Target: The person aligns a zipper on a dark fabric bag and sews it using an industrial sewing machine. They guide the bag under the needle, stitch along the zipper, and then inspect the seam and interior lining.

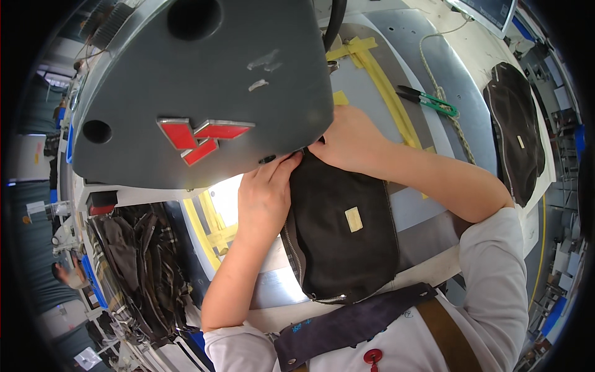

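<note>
A dark brown-black fabric piece (334, 229) lies on the work surface in front of me, a zipper along its left and near edges and a small pale yellow tag on top. Its far end runs up to the grey head of a sewing machine (204, 80). My left hand (265, 192) is closed at the fabric's far left edge, fingers pressed together beside the machine. Curled around the far right corner is my right hand (353, 139), its fingertips partly hidden by the machine head. The needle area is also hidden behind the head.
Green-handled thread snips (431, 101) lie beyond my right forearm, near a cord (458, 133). A similar zippered piece (514, 130) rests at the far right. Several dark and plaid pieces (139, 260) are heaped at the left. Yellow tape (390, 93) marks the table.
</note>
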Tool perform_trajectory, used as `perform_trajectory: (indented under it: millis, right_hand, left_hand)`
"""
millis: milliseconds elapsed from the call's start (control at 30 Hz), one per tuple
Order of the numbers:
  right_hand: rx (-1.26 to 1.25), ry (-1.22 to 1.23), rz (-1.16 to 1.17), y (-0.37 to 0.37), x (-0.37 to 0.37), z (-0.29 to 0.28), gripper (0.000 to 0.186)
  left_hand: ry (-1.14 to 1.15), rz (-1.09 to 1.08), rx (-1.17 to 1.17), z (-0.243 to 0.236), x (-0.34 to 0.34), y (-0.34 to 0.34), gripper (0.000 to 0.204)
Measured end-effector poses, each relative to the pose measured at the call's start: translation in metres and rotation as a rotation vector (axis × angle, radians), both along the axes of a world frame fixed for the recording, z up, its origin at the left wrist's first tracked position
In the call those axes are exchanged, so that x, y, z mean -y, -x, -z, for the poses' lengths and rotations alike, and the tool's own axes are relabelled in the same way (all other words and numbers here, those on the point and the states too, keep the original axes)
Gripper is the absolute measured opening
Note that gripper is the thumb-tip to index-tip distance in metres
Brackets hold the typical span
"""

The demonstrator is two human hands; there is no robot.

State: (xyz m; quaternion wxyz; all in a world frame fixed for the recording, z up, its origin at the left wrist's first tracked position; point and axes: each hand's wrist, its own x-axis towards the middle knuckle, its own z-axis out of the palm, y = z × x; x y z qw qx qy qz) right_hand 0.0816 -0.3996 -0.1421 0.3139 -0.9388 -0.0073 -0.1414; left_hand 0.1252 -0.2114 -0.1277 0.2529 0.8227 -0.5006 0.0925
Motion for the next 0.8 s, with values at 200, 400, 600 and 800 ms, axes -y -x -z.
perform_trajectory:
  millis: [200, 400, 600, 800]
  right_hand:
    - [-0.043, 0.074, 0.013, 0.002, -0.004, -0.01, 0.015]
    - [-0.043, -0.076, 0.034, -0.01, 0.009, -0.002, 0.014]
    - [-0.038, -0.104, -0.002, -0.019, 0.01, 0.007, 0.017]
    - [-0.111, -0.339, -0.056, -0.01, 0.014, -0.006, 0.022]
  left_hand:
    - [-0.07, -0.025, 0.075, -0.007, 0.003, 0.008, 0.036]
    - [-0.063, -0.012, 0.092, -0.005, 0.002, 0.008, 0.034]
    - [-0.067, -0.01, 0.044, -0.008, 0.003, 0.01, 0.028]
    - [-0.115, 0.013, 0.107, -0.008, -0.001, 0.009, 0.041]
